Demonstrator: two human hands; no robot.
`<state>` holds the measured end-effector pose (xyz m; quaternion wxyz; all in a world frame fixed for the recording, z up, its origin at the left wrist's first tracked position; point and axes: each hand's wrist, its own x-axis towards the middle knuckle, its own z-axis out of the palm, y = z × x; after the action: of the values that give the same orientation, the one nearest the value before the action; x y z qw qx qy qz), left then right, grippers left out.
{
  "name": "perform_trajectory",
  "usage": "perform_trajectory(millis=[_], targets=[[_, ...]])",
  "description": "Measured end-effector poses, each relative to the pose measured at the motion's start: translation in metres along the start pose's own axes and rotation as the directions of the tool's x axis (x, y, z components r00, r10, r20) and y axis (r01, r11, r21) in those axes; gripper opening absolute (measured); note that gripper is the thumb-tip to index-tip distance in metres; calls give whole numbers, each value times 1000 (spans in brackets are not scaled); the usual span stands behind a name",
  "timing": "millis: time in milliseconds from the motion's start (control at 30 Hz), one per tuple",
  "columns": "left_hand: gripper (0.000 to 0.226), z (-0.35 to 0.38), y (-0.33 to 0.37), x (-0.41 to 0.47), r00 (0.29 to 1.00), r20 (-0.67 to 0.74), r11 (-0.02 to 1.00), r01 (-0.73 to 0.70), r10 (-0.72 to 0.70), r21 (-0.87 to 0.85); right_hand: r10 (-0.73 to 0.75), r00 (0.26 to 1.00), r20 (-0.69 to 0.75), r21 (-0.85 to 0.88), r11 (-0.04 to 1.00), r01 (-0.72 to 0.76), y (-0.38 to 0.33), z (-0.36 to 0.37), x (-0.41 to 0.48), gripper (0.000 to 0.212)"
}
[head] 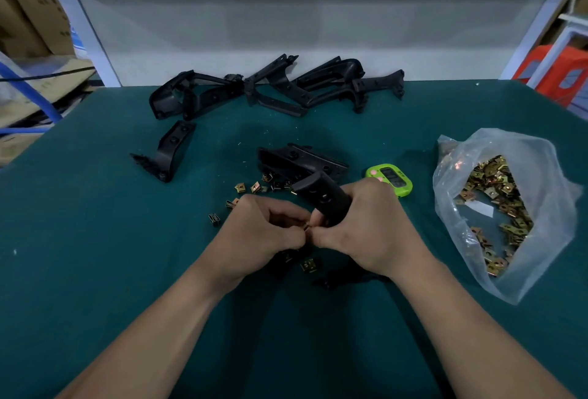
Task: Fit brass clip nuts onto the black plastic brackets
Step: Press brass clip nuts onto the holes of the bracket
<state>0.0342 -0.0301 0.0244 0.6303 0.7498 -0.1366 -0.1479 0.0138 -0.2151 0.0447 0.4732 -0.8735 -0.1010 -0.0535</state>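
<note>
My right hand (366, 226) grips a black plastic bracket (321, 198) that sticks up and away from the palm. My left hand (264, 233) pinches a small brass clip nut (306, 226) right against the bracket's lower end, where the fingertips of both hands meet. Several loose brass clip nuts (254, 188) lie on the green mat just beyond my left hand, and one more (309, 265) lies under my wrists. Another black bracket (299, 159) lies flat behind the held one.
A pile of black brackets (273, 86) sits at the back of the green mat (95, 239), with a single bracket (168, 150) to the left. An open clear bag of brass clip nuts (496, 204) lies at the right. A green timer (389, 177) sits beside my right hand.
</note>
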Motion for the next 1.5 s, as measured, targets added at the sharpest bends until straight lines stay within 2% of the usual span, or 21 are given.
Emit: perform_trajectory(millis=[167,267,367,467,500,600,800,967,1067,1167,1233,1300,1400,1500], targets=[[35,5,3,1,990,-138,998,-29,20,-64,-151,981,-122,-186,974,127,-3,6,-1,14],[22,6,5,0,978,-209,998,-7,-4,-55,-178,976,-122,-229,962,146,-5,7,-2,10],[25,6,6,-2,976,-219,999,2,-11,-45,-179,974,-139,-202,968,150,-4,10,-2,4],[25,8,7,-1,973,-227,997,19,-35,-72,-157,977,-143,-154,979,135,-4,11,-3,14],[23,8,7,-1,971,-233,996,28,-48,-89,-158,976,-150,-129,982,139,-5,11,-3,7],[16,10,8,1,970,-227,991,54,-82,-126,-153,965,-213,-75,987,140,-5,10,-4,17],[22,15,11,-3,977,-193,987,63,-92,-151,-63,972,-227,67,995,80,0,8,1,8],[19,19,14,-8,950,-313,999,4,9,41,-12,986,-167,172,984,41,4,3,5,7],[21,18,14,-7,929,-370,997,3,24,73,-44,988,-145,181,981,71,2,3,4,9],[19,17,12,-6,931,-364,993,10,34,118,-59,991,-122,47,997,65,-1,1,1,20],[22,15,10,-7,942,-328,978,0,70,208,-70,993,-99,-67,996,63,0,-2,1,17],[30,15,11,-8,947,-302,953,-12,108,303,-89,993,-78,-135,988,78,-1,-4,0,24],[27,17,13,-10,931,-330,930,-27,158,367,-94,992,-86,-139,987,82,-3,-1,0,40],[16,18,13,-9,920,-354,931,-28,167,365,-77,991,-110,-77,995,69,0,2,1,23]])
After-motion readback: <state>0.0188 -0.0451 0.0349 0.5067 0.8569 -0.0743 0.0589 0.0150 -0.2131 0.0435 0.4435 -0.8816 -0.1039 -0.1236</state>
